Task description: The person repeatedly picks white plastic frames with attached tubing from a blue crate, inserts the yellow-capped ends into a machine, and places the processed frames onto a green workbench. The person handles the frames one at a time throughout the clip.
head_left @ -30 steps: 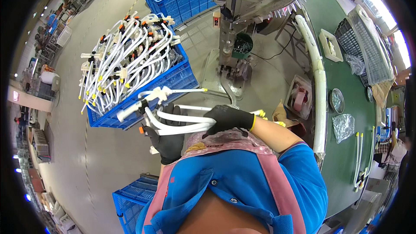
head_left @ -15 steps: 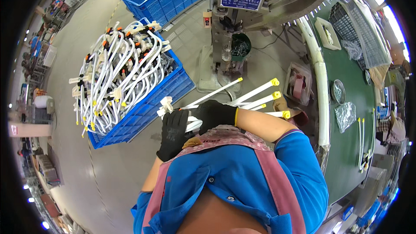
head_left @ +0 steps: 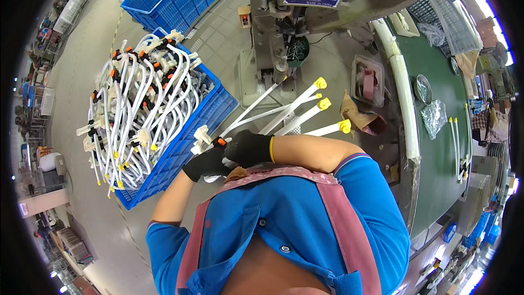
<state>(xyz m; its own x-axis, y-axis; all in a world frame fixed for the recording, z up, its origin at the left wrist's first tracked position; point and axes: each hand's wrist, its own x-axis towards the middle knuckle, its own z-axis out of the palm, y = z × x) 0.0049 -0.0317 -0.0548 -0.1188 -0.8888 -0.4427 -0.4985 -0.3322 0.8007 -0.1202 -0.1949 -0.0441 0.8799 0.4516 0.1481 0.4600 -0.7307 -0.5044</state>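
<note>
Both hands wear black gloves and sit close together in front of my apron. My left hand (head_left: 204, 165) is closed around white plastic tubes beside a cream plastic fitting (head_left: 202, 135) with a dark and orange part. Touching it on the right, my right hand (head_left: 249, 148) wraps round the same bundle of white tubes (head_left: 293, 110), its fingers partly hidden. Several tubes fan out beyond the right hand, away from me and rightward, with yellow caps (head_left: 324, 104) on their ends. To the left, a blue crate (head_left: 210, 110) is heaped with similar tubes (head_left: 143, 104).
A machine column (head_left: 263, 38) stands ahead, with a dark green bin (head_left: 299, 54) of small metal parts by it. Stacked blue crates (head_left: 164, 1) are at the far left. On the right runs a green-topped bench (head_left: 436, 186); a clear tub (head_left: 368, 79) sits beside it.
Both hands have shifted left with the tubes, toward the heaped crate, and the left glove has turned lower. The view has swung a little as well.
</note>
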